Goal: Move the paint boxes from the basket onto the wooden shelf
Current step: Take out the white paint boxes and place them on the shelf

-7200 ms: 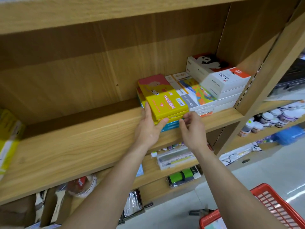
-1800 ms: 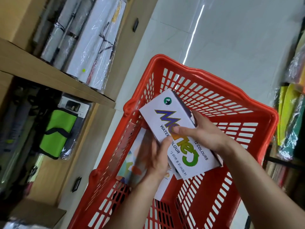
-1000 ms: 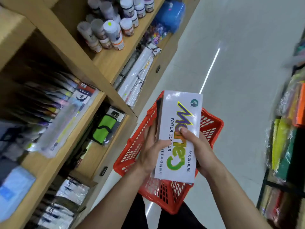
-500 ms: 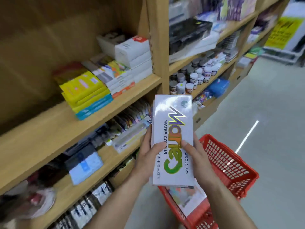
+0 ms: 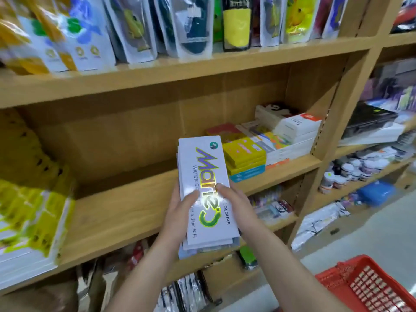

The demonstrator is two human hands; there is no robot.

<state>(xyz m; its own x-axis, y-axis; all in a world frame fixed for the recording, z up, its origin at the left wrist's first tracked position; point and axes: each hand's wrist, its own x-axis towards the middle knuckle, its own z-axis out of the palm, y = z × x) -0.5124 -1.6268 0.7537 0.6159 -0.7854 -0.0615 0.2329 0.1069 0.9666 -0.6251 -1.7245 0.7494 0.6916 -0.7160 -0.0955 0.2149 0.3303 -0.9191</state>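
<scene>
I hold a small stack of white watercolour paint boxes (image 5: 208, 192) with a shiny "Marie's" logo, lengthwise, over the front edge of the wooden shelf (image 5: 117, 212). My left hand (image 5: 177, 212) grips the stack's left side, thumb on top. My right hand (image 5: 236, 206) grips its right side. On the shelf to the right lie yellow paint boxes (image 5: 244, 154) stacked on a blue one, then white boxes (image 5: 292, 136) against the upright. A corner of the red basket (image 5: 369, 287) shows at the bottom right on the floor.
Bagged goods hang on the shelf above (image 5: 135, 30). Yellow and white packets (image 5: 29, 224) lie at the left end of the same shelf. Small paint jars (image 5: 351, 174) and a blue case (image 5: 378, 192) fill lower shelves at the right. Bare shelf board lies between the packets and the yellow boxes.
The stack of white boxes has come up out of the basket to shelf height. My view has swung from the basket and floor to the shelf.
</scene>
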